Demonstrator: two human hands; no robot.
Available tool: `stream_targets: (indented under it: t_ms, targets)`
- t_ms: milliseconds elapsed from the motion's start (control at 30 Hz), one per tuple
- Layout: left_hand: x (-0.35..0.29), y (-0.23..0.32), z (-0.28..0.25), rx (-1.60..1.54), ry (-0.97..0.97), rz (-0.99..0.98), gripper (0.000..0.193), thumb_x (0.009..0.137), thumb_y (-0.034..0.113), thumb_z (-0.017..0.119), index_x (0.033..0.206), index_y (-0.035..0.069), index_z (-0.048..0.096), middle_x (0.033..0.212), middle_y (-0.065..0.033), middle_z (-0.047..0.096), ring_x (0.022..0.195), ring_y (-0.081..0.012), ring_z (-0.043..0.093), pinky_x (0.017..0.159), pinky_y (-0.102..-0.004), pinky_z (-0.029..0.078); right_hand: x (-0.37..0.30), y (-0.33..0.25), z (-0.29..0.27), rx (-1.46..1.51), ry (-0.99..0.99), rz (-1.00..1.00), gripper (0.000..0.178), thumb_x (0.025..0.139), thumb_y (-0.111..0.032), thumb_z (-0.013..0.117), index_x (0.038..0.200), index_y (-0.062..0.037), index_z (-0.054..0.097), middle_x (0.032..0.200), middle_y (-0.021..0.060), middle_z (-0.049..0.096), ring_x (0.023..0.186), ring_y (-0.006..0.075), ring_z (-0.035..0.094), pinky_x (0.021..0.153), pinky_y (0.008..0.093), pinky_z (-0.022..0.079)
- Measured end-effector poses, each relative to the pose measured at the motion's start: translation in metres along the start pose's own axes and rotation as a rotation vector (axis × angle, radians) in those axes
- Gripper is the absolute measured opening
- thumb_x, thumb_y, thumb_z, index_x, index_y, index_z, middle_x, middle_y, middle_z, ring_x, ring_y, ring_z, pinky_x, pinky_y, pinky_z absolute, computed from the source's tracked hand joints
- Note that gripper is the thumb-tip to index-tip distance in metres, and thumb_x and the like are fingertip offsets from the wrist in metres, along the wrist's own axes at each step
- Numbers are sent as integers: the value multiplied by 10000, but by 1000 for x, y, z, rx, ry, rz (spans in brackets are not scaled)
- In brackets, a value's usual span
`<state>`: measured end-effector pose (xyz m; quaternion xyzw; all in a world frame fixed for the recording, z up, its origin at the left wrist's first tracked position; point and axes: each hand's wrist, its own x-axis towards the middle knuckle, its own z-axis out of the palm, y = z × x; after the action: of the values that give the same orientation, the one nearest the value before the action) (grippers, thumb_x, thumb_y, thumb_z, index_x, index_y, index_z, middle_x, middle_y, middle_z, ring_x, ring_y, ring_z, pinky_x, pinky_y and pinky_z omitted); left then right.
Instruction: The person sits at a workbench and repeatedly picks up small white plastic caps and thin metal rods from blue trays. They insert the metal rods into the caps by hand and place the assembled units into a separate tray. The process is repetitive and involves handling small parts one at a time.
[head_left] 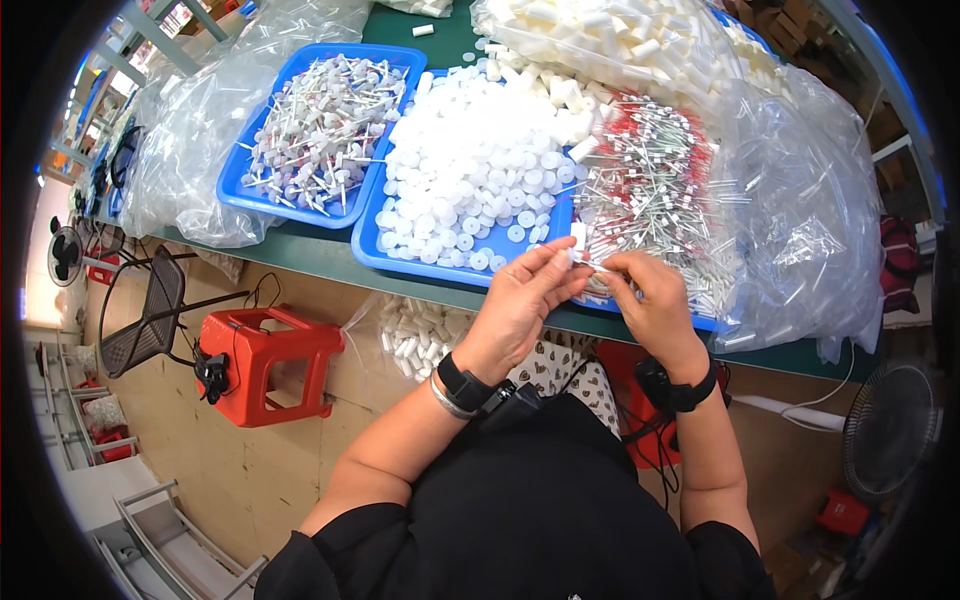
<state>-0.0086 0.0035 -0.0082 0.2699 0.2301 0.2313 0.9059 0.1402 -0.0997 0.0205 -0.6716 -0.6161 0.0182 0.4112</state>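
Left hand (528, 292) and right hand (652, 300), fingers pinching a small white piece (577, 257), over the front of heaped blue trays (285, 211), green surface (455, 40), red stool (235, 365), tan floor (250, 470), mesh chair (160, 305), fan (888, 430) at right.

one wide head-worn view looks down past the wearer's black shirt (540, 500); it faces the green table (320, 252), close by

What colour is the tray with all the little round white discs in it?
The tray is bright blue. It shows in the head view.
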Motion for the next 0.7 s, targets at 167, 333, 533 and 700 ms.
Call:
stream_targets:
  t_ms: [167, 333, 533, 700]
  targets:
    - [-5, -3, 2, 118, -87, -15, 400, 982, 177, 547, 1325, -22, 489, 1218, -106, 610, 1053, -156, 602, 951, -290, 490, 3, -2, -6, 689, -320, 692, 197, 983, -156, 523, 944, 16, 612, 727, 62, 652, 579, 96, 594, 530, 216, 451]
    - [-4, 11, -1, 304, -57, 79, 349, 977, 170, 558, 1279, -4, 545, 1199, -74, 621, 1057, -145, 595, 944, -293, 480, 7, -13, 0, 588, -325, 659, 233, 996, -174, 508, 1007, 28, 625, 745, 79, 672, 596, 103, 611, 546, 235, 473]
    - [42, 149, -40, 47, 6, 649, 264, 981, 228, 547, 1119, 9, 596, 1092, -92, 645, 1032, -185, 614, 947, -298, 474, 10, -10, -14, 311, -130, 442, 178, 967, -130, 549, 1053, 4, 630, 780, 95, 690, 625, 126, 628, 591, 253, 493]
    - [40, 188, -52, 23, 251, 543, 383, 985, 189, 529, 1247, -75, 437, 1251, -211, 555, 1187, -276, 551, 972, -340, 498, 4, 3, -26, 210, -57, 442, 168, 952, -125, 574, 1036, 9, 631, 771, 99, 684, 613, 113, 612, 573, 252, 477]
